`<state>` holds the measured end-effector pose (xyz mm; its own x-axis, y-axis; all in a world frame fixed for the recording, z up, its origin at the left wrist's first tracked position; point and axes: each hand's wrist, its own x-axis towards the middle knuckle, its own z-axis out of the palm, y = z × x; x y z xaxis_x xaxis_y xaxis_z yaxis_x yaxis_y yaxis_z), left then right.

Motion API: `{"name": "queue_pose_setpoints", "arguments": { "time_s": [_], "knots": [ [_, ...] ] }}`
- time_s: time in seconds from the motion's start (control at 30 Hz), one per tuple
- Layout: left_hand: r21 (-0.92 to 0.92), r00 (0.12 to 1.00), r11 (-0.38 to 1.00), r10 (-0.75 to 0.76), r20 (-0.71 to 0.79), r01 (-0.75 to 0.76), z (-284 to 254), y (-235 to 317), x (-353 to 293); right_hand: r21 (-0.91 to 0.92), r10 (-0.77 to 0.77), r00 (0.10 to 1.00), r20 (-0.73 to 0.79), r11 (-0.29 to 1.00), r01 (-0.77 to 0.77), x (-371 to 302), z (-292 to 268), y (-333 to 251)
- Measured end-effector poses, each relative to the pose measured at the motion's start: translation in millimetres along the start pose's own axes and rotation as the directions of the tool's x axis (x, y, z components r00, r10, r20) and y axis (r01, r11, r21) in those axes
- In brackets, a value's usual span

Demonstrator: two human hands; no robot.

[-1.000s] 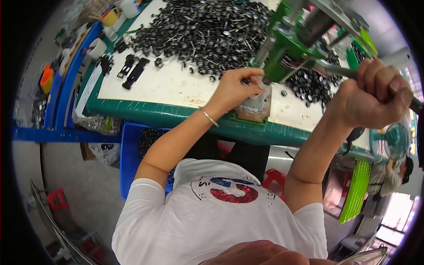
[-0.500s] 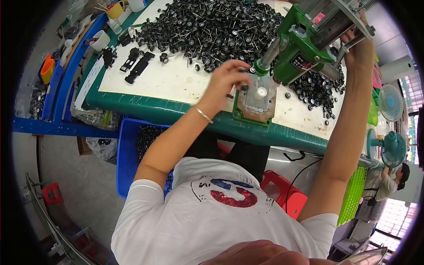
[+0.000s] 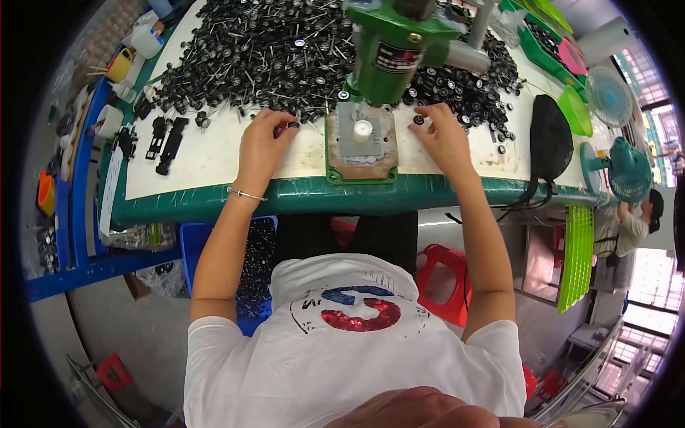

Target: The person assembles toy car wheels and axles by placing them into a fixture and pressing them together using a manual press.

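A green bench press (image 3: pixel 385 68) stands at the table's front edge, its base plate (image 3: pixel 335 167) flat on the table. On the base, a white round piece (image 3: pixel 362 131) sits on a grey metal block (image 3: pixel 349 148). To the left of the base, my left hand (image 3: pixel 262 146) is closed, with a small black toy wheel (image 3: pixel 292 125) at its fingertips; whether an axle is attached I cannot tell. Right of the base, my right hand (image 3: pixel 446 139) pinches another small black wheel (image 3: pixel 419 120) between thumb and fingers. Both hands are low over the white tabletop (image 3: pixel 214 171).
A large heap of black wheels and axles (image 3: pixel 264 57) covers the back; loose wheels (image 3: pixel 464 93) lie right of the press. Black chassis parts (image 3: pixel 171 146) rest at left. A black bag-like item (image 3: pixel 551 135) and a teal fan (image 3: pixel 628 167) are at right. Below is a blue bin (image 3: pixel 191 242).
My right hand has come down from the press lever to the wheels right of the base. My left hand has moved left, away from the base. The view has turned and shifted.
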<state>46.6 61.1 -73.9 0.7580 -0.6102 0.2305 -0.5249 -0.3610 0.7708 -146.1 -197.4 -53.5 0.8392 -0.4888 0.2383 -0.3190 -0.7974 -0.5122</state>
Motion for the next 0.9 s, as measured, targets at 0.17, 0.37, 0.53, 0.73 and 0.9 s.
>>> {"name": "queue_pose_setpoints", "arguments": {
  "time_s": [0.17, 0.37, 0.53, 0.73, 0.9],
  "knots": [
    [-0.177, 0.998, 0.984, -0.042, -0.038, 0.034, -4.0, 7.7, -0.3, 0.010, -0.050, 0.999, -0.020, 0.999, 0.050, 3.0, 5.8, 18.7],
    [-0.726, 0.981, 0.659, -0.132, 0.145, 0.196, -18.9, 34.3, 4.1, 0.298, -0.028, 0.999, 0.029, 0.954, 0.018, 4.5, -5.4, 22.5],
    [-0.803, 0.937, 0.483, -0.195, 0.289, 0.348, -6.5, 46.8, 5.7, 0.678, -0.159, 0.987, 0.038, 0.730, 0.092, -2.9, 0.9, -48.3],
    [-0.746, 0.923, 0.570, -0.061, 0.380, 0.345, 0.1, 67.9, 2.4, 0.497, -0.189, 0.981, 0.030, 0.855, 0.150, -5.5, 11.8, -72.1],
    [-0.738, 0.902, 0.556, -0.051, 0.428, 0.382, 1.2, 67.4, 4.5, 0.626, -0.106, 0.994, 0.009, 0.776, 0.077, -10.0, 29.6, -65.8]
  ]
}}
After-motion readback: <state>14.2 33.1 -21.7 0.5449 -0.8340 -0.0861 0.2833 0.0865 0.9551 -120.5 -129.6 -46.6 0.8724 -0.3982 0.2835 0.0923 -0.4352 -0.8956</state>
